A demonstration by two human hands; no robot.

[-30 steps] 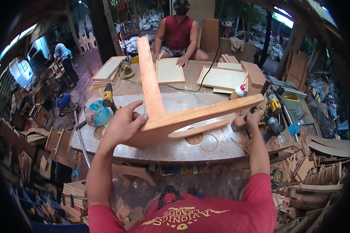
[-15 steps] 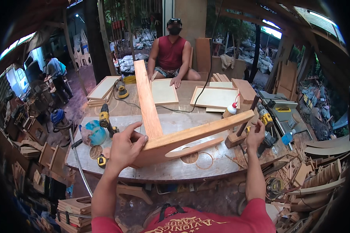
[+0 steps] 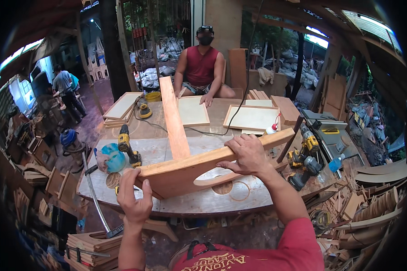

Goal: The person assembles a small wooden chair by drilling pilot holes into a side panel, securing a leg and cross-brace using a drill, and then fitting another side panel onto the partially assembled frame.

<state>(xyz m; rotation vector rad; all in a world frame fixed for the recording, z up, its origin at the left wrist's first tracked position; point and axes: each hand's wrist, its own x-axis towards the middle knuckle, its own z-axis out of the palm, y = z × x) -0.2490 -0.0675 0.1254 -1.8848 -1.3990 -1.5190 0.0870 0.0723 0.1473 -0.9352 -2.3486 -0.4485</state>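
A wooden panel [image 3: 167,183] with a long oval cutout and a thick, gently curved top edge stands tilted over the near part of the table. A straight wooden plank [image 3: 175,119] runs from behind it toward the far side. At the panel's left end my left hand [image 3: 134,198] has its fingers and thumb closed around the corner. My right hand [image 3: 248,156] grips the top edge right of the middle, thumb on the near face and fingers over the top. A dark upright bar [image 3: 290,139] stands behind the panel's right end.
Cordless drills [image 3: 124,143] [image 3: 308,137] stand left and right on the table [image 3: 122,198]. A sander [image 3: 144,110], shallow framed trays [image 3: 251,116] and a glue bottle [image 3: 271,128] lie farther back. A cable crosses the table. Opposite sits a co-worker [image 3: 202,67], hands at a tray.
My right hand has moved left from beside the panel's right end and now grips its top edge. My left hand has slid left and down to the corner. The panel has shifted slightly left.
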